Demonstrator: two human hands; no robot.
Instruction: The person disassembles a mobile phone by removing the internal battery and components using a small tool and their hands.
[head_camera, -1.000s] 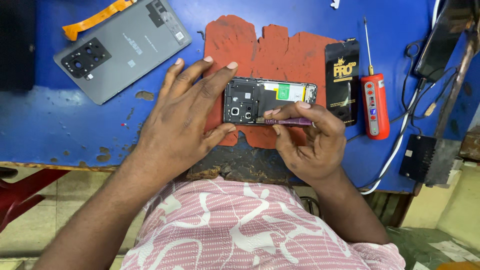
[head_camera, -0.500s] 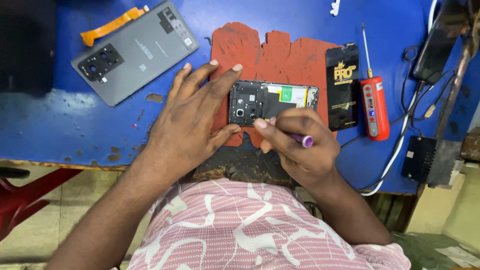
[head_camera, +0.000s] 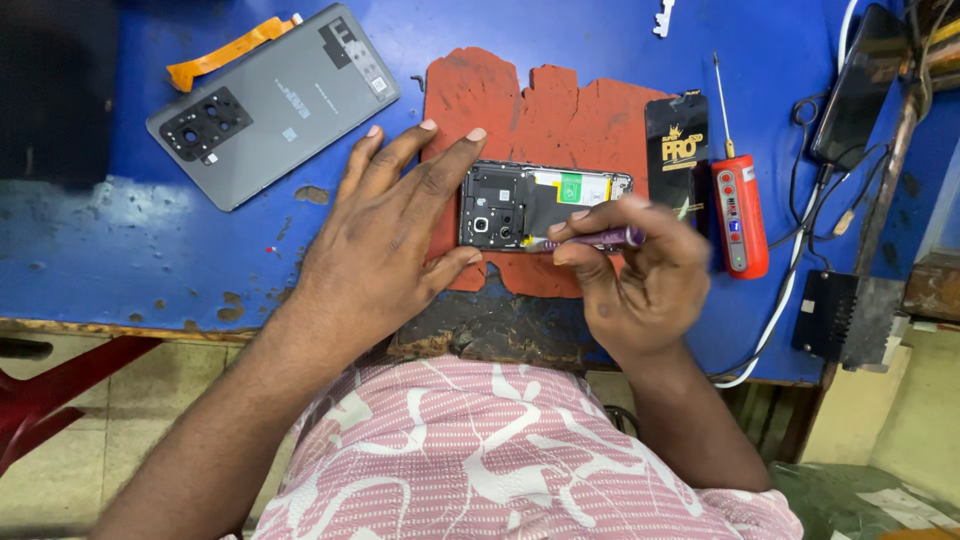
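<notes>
Bench: a blue worktop (head_camera: 120, 250), chipped and worn along its near edge, fills most of the frame; pale floor shows below it at lower left.
Mat: a torn red-brown work mat (head_camera: 560, 110) lies in the upper middle, under the job.
Back cover: the grey rear panel (head_camera: 275, 105) lies well apart at upper left, already off, an orange strip (head_camera: 225, 55) just beside it.
Left hand (head_camera: 385, 245): spread flat, fingers apart, pressing on the mat and the phone's left end to steady it.
Right hand (head_camera: 640, 275): fingers pinched together around a slim purple screwdriver (head_camera: 590, 240), its tip at the phone's lower edge.
Opened phone (head_camera: 545, 205): centre of the mat, between both hands, its camera block and board exposed.
Progress: judging by this, opening is done; work on the internal screws looks under way, with everything inside yet to come out.
Right side: a black packet (head_camera: 678, 150), a red-handled screwdriver (head_camera: 738, 215), cables and a black box (head_camera: 835, 315).
</notes>
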